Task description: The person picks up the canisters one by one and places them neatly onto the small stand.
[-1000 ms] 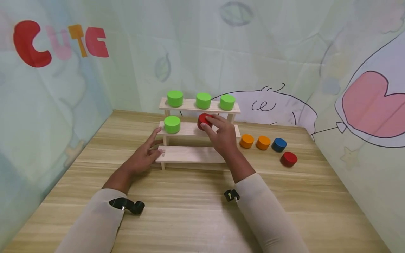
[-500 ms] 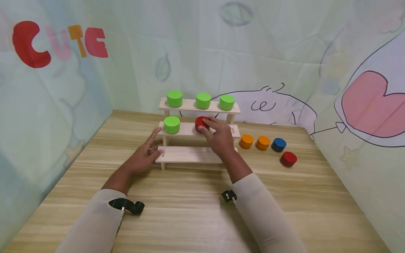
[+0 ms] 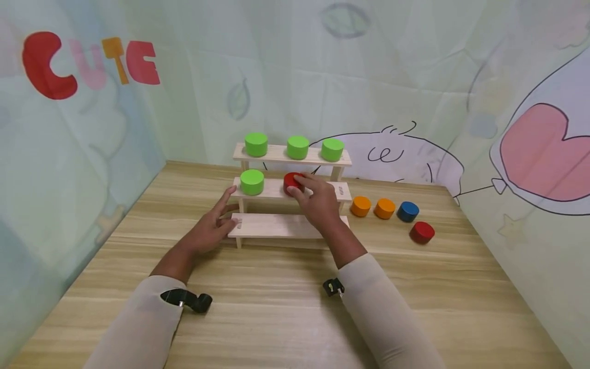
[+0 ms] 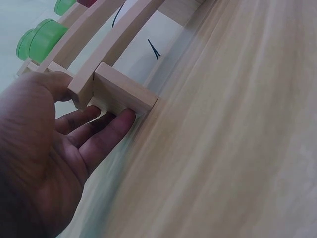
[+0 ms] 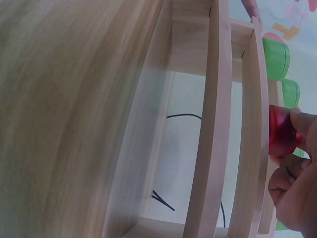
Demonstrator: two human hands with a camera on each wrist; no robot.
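A three-tier wooden display rack (image 3: 276, 226) stands on the table. My right hand (image 3: 322, 202) pinches a red cylinder block (image 3: 290, 184) between thumb and fingers at the middle tier. In the right wrist view that red block (image 5: 280, 130) sits right at the shelf's surface. One green cylinder block (image 3: 252, 183) stands left of it on the same tier. My left hand (image 3: 209, 228) holds the rack's left end. Its thumb lies on the bottom shelf, and in the left wrist view the other fingers touch the wooden end support (image 4: 124, 89).
Three green blocks (image 3: 297, 148) line the top tier. On the table to the right are two orange blocks (image 3: 360, 206), a blue block (image 3: 407, 211) and a second red block (image 3: 422, 232). A printed cloth backdrop (image 3: 286, 77) stands behind the rack.
My right hand has moved the red block slightly left and down onto the middle tier, and it has stayed there over the last half second. My left hand has kept its place.
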